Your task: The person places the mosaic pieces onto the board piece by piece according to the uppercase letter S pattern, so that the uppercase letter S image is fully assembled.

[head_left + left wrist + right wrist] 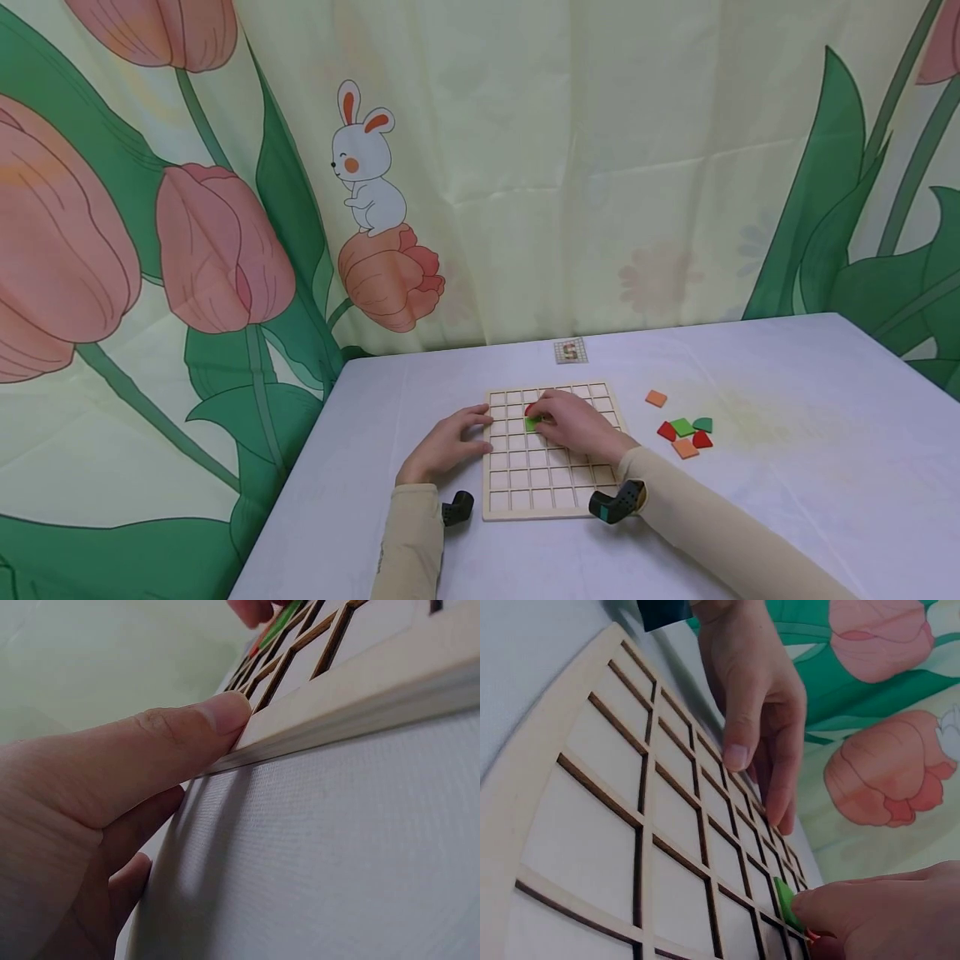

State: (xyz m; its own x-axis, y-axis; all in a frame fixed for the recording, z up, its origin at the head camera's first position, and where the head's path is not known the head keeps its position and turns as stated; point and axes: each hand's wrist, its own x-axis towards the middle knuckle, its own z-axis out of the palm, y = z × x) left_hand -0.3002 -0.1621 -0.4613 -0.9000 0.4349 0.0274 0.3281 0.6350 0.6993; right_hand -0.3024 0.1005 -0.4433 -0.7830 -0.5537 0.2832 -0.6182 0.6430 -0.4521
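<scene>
A wooden grid board with square cells lies on the table. At its left edge is my left hand, fingers loosely extended; its thumb touches the frame in the left wrist view. My right hand reaches over the upper middle of the board, fingers curled. It pinches a light green tile at a cell, thumb against it in the right wrist view. A red piece shows beside the green tile, partly hidden under the fingers.
Right of the board lie an orange square tile, another orange tile, a light green tile, a dark green rounded piece and two red pieces. A small patterned card lies behind the board. A printed curtain hangs behind the table.
</scene>
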